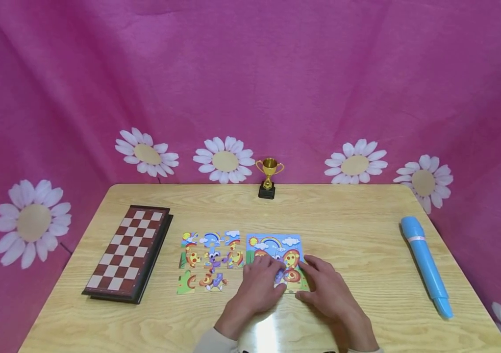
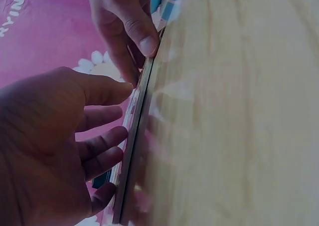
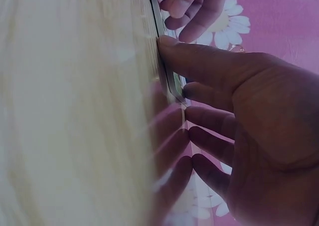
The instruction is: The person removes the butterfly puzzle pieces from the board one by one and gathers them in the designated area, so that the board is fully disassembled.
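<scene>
A jigsaw puzzle board (image 1: 292, 243) with a bright picture of a rainbow and a butterfly lies flat on the table. Over its left and middle part lies my left hand (image 1: 261, 282), fingers slightly bent and fingertips on the picture. The part of the board beneath that hand is hidden. At the board's right side is my right hand (image 1: 331, 289), its thumb (image 3: 172, 44) against the near edge and its other fingers loosely spread by the right edge. Left of the board, several loose puzzle pieces (image 1: 212, 260) lie face up, spaced apart in rows.
A folded checkered board (image 1: 128, 247) lies at the left of the wooden table (image 1: 343, 211). A small gold trophy cup (image 1: 269, 169) stands at the back edge. On the right rests a blue tube-shaped object (image 1: 427, 264). Pink cloth (image 1: 250, 88) with daisies hangs behind.
</scene>
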A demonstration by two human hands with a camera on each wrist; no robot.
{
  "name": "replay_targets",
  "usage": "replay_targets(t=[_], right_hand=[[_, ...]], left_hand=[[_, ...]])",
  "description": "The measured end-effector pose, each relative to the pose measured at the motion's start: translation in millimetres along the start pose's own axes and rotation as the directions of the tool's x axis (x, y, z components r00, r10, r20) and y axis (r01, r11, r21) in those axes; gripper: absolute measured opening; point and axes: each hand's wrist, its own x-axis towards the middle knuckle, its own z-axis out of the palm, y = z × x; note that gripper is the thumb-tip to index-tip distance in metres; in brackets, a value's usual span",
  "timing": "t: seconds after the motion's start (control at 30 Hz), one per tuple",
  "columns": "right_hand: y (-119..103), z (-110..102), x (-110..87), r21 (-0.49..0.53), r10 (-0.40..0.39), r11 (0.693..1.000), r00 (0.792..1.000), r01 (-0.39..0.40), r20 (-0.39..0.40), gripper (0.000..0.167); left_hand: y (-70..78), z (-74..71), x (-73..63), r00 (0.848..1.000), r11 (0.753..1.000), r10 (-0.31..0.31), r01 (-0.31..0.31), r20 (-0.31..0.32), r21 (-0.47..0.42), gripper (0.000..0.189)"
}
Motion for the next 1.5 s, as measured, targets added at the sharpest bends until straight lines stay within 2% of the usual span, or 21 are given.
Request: replay_targets(t=[0.3, 0.6, 0.77, 0.97, 1.17, 1.37, 1.5], right_hand=[[1.2, 0.5, -2.1, -0.021, -0.012, 1.000, 1.000, 0.012, -0.015, 0.074], [4.0, -0.2, -2.3, -0.042, -0.024, 0.999, 0.999, 0.023, -0.027, 0.074], [5.0, -0.2, -1.7, -0.045, -0.038, 0.998, 0.999, 0.036, -0.036, 0.075], [3.0, -1.1, -1.1, -0.044, -0.027, 0.999, 0.999, 0.026, -0.021, 0.074], [3.6, 0.0, -1.7, -0.049, -0.040, 0.998, 0.999, 0.038, -0.028, 0.075], [4.5, 0.9, -2.7, -0.060, -0.031, 0.998, 0.999, 0.030, -0.017, 0.073], [4.9, 0.7, -2.8, -0.056, -0.015, 0.998, 1.000, 0.015, -0.005, 0.072]], left_hand=[[5.9, 3.2, 7.4, 0.998, 0.998, -0.052, 0.051, 0.044, 0.035, 0.036], [8.6, 3.9, 12.6, 0.995, 0.997, -0.071, 0.071, 0.068, 0.015, 0.037], [8.7, 3.9, 14.5, 0.998, 0.998, -0.063, 0.063, 0.030, -0.020, 0.028], [9.5, 4.5, 16.0, 0.998, 0.990, -0.047, 0.041, -0.044, -0.132, 0.012], [7.7, 4.5, 14.3, 0.997, 0.978, -0.039, 0.024, -0.069, -0.207, 0.013], [1.2, 2.9, 10.3, 0.994, 0.970, -0.002, -0.024, -0.106, -0.243, 0.027], [-6.2, -2.7, 7.1, 0.994, 0.968, -0.020, -0.008, -0.109, -0.250, 0.021]])
